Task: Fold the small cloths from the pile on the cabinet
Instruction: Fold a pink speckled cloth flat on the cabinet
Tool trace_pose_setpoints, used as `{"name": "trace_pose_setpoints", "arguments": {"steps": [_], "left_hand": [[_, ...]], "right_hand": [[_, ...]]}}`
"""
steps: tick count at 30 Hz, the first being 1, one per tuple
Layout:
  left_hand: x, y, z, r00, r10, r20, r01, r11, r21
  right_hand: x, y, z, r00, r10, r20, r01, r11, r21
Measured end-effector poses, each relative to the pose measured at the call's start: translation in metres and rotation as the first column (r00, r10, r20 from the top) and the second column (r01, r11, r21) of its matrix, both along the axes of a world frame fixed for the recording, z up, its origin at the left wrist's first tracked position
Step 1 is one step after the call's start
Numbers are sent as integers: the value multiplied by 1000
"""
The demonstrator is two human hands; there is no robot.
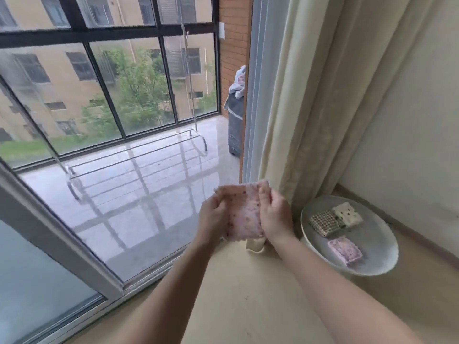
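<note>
A small pink dotted cloth (246,214) hangs between the left hand (213,216) and the right hand (274,217), above the far edge of a beige flat surface (248,294). To the right sits a round white tray (380,244). On it a checked folded cloth (324,223) lies just beside a cream dotted folded cloth (347,214), with a purple speckled folded cloth (345,249) nearer and apart. A long cream curtain (310,95) hangs behind. To the left, beyond a sliding glass door (82,244), stands a metal drying rack (139,155).

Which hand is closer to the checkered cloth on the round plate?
Right. The right hand grips the pink cloth just left of the checkered cloth; the left hand grips the pink cloth's other edge, farther left.
</note>
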State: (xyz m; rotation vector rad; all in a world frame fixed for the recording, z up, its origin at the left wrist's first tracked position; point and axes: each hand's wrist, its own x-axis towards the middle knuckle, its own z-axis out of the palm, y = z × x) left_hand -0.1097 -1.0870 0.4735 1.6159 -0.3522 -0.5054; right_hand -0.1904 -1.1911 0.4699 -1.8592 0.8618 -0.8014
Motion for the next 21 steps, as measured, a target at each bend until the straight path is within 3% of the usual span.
{"name": "trace_pose_setpoints", "arguments": {"steps": [3, 5, 8, 11, 16, 21], "left_hand": [[-25, -62, -14, 952, -78, -296, 71, 997, -34], [-51, -101, -28, 954, -114, -278, 110, 994, -27], [-96, -159, -45, 953, 3, -303, -18, 999, -47], [-140, -213, -55, 952, 6, -306, -20, 999, -41], [-181, -304, -86, 969, 155, -190, -140, 986, 90], [-198, -393, -149, 953, 143, -267, -87, 974, 211]], "right_hand": [[-34, -74, -4, 1000, 7, -22, -7, 1000, -30], [-60, -120, -8, 998, 47, -35, -48, 998, -43], [-102, -181, -19, 997, 60, -56, -62, 997, -39], [-142, -237, -28, 986, 105, -126, -104, 994, 17], [-175, -327, -61, 977, 119, -175, -100, 989, 111], [-198, -418, -132, 921, 165, -352, -89, 971, 223]]}}
